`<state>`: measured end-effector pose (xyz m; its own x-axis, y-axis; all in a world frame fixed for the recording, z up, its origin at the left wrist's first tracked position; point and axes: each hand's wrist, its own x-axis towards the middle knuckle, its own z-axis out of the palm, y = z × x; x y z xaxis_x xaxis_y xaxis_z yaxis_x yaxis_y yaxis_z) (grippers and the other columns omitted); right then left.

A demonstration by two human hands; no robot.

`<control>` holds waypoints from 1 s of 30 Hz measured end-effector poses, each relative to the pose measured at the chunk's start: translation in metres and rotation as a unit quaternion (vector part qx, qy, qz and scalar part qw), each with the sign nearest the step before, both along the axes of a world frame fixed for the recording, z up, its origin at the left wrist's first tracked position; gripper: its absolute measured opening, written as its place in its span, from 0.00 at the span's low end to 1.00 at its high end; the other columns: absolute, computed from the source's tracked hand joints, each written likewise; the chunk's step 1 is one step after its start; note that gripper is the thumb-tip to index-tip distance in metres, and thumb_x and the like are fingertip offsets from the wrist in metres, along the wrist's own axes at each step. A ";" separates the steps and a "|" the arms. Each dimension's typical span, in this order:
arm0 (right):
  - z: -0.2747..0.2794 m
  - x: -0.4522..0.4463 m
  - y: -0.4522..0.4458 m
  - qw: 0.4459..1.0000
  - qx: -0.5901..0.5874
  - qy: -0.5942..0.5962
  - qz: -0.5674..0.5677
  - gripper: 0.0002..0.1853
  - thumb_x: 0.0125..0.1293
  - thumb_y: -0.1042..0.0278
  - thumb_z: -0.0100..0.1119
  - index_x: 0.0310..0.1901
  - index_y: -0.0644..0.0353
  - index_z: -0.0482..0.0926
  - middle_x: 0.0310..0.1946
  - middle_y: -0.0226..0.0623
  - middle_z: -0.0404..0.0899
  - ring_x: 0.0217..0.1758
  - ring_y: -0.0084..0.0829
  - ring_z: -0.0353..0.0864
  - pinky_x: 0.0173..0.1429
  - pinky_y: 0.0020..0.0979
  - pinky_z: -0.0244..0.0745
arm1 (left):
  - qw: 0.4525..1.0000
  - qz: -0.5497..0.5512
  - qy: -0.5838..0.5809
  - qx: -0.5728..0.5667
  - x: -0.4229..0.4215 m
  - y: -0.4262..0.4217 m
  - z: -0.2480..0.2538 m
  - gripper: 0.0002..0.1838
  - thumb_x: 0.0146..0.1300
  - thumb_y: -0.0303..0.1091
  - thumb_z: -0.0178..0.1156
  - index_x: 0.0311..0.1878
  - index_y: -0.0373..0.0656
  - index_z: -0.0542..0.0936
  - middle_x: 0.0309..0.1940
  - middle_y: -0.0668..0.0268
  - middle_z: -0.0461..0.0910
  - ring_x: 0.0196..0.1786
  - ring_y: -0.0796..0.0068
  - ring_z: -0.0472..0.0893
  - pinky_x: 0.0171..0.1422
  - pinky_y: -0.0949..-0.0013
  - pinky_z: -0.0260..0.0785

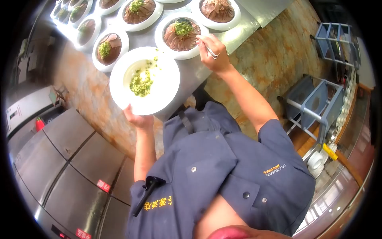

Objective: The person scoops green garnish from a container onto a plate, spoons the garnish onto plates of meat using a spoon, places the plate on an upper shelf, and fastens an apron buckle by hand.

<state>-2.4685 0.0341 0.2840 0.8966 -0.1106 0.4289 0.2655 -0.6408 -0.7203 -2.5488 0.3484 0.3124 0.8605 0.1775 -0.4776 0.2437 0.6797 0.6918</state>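
My left hand (137, 117) grips the near rim of a wide white bowl (167, 85), its fingers hidden underneath. Chopped green garnish (141, 83) lies in that bowl, with bits scattered on the rim. My right hand (213, 51) is closed on a slim shiny metal utensil (215, 55); only its handle end shows clearly. This hand is at the right rim of a white dish (160, 34) of sliced brown meat (181, 40), topped with a green heap (183, 28). To the left, a smaller-looking dish (95, 51) also holds meat and green garnish.
Several more white dishes of meat, some garnished, stand on the metal table (248, 18). A dish (237, 20) at the back right shows meat without a green heap. Steel cabinets (65, 171) are at left, and blue-grey racks (314, 99) at right.
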 end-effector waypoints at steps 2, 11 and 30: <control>-0.001 0.001 -0.005 0.999 -0.019 -0.013 0.035 0.08 0.65 0.83 0.60 0.45 0.67 0.83 0.37 0.48 0.84 0.36 0.46 0.87 0.41 0.38 0.83 | 0.999 0.039 0.019 0.005 -0.017 -0.007 0.002 0.34 0.70 0.49 0.43 0.71 0.32 0.68 0.66 0.53 0.75 0.69 0.56 0.75 0.74 0.55 0.68; 0.003 -0.005 -0.012 0.991 0.118 0.048 -0.033 0.08 0.75 0.80 0.53 0.46 0.73 0.82 0.38 0.46 0.83 0.38 0.36 0.91 0.43 0.32 0.89 | 0.998 0.046 0.016 -0.039 -0.080 -0.005 -0.015 0.36 0.71 0.50 0.44 0.76 0.36 0.64 0.70 0.54 0.73 0.71 0.53 0.74 0.76 0.51 0.67; -0.001 -0.019 0.018 0.981 0.155 0.083 -0.078 0.10 0.78 0.77 0.50 0.47 0.76 0.79 0.41 0.50 0.84 0.39 0.37 0.91 0.45 0.34 0.90 | 0.993 0.080 -0.011 -0.091 -0.087 0.045 -0.011 0.33 0.72 0.49 0.41 0.66 0.30 0.73 0.62 0.53 0.78 0.65 0.56 0.77 0.70 0.55 0.70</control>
<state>-2.4871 0.0522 0.2826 0.9132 -0.3544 0.2014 0.0431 -0.4075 -0.9122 -2.6354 0.3938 0.3010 0.8386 0.2251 -0.4961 0.1098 0.8221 0.5586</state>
